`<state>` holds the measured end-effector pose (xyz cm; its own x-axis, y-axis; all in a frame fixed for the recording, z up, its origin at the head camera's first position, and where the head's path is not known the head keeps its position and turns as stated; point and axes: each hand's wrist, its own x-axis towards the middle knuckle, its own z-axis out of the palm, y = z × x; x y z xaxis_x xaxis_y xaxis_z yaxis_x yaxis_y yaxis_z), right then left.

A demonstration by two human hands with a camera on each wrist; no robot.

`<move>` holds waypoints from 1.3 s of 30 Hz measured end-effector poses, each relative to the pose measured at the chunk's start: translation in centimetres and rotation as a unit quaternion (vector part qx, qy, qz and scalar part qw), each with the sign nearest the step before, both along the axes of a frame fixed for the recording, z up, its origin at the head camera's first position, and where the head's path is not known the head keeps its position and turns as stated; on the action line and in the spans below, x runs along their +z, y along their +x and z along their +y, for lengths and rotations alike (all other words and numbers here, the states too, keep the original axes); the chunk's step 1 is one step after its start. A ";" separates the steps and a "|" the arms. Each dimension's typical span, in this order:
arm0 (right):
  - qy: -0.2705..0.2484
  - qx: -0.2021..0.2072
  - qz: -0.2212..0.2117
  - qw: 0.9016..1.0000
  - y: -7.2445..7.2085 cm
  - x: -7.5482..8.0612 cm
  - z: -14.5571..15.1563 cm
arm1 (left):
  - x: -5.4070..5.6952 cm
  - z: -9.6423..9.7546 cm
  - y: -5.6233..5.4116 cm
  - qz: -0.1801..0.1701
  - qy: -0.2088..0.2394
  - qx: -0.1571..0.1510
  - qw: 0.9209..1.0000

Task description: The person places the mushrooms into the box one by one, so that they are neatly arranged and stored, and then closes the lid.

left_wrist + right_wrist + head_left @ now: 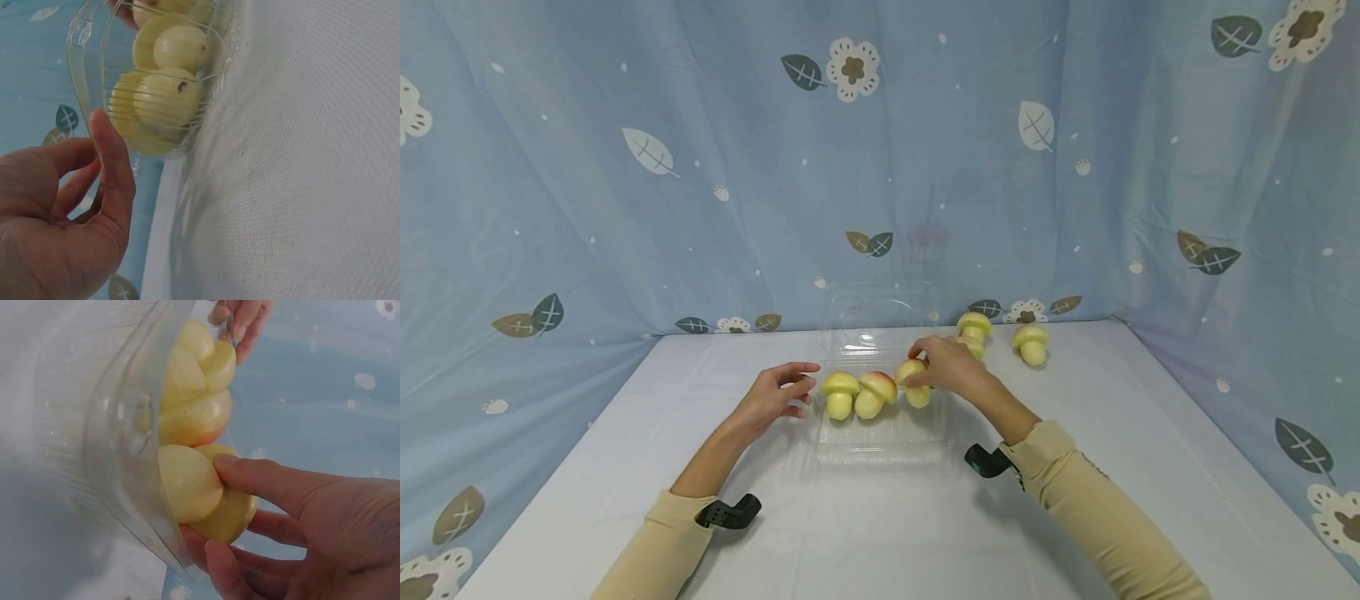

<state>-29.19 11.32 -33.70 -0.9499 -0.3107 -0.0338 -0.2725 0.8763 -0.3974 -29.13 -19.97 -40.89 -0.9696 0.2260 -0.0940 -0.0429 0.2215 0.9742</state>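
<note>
A clear plastic clamshell box (880, 454) lies on the white table with its lid (880, 321) raised at the back. Inside, side by side, are a yellow artificial mushroom (839, 395) and one with a reddish cap (874, 395). My right hand (955, 367) pinches a third mushroom (187, 484) by its cap, thumb on one side and fingers on the other, at the box's right end. At the left end, my left hand (778, 392) holds the rim between thumb and fingers (112, 169).
Behind my right hand stand two more yellow mushrooms (974, 325), one partly hidden by that hand. Another mushroom (1032, 343) is farther right, near the table's back edge. A blue patterned curtain (737, 167) hangs behind and beside the white table (880, 533).
</note>
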 end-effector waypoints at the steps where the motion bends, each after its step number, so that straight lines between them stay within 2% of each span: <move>1: 0.004 -0.002 0.000 1.000 0.0 0.0 0.0 | 0.0 0.0 0.0 -0.001 0.001 -0.001 1.000; 8: 0.007 -0.027 -0.022 0.999 0.1 -0.1 -0.3 | 0.0 0.0 0.1 -0.003 0.004 -0.004 1.000; 30: -0.003 -0.018 -0.040 0.999 0.6 0.6 0.3 | 0.2 0.1 0.3 -0.005 0.003 -0.004 1.000; 39: -0.034 -0.014 -0.055 0.998 0.7 0.8 0.8 | 0.2 0.0 0.2 -0.004 0.005 -0.005 1.000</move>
<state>-28.51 12.12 -32.91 -0.9501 -0.2889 -0.1175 -0.1998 0.8532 -0.4817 -28.89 -19.95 -40.74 -0.9664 0.2368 -0.1001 -0.0494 0.2112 0.9762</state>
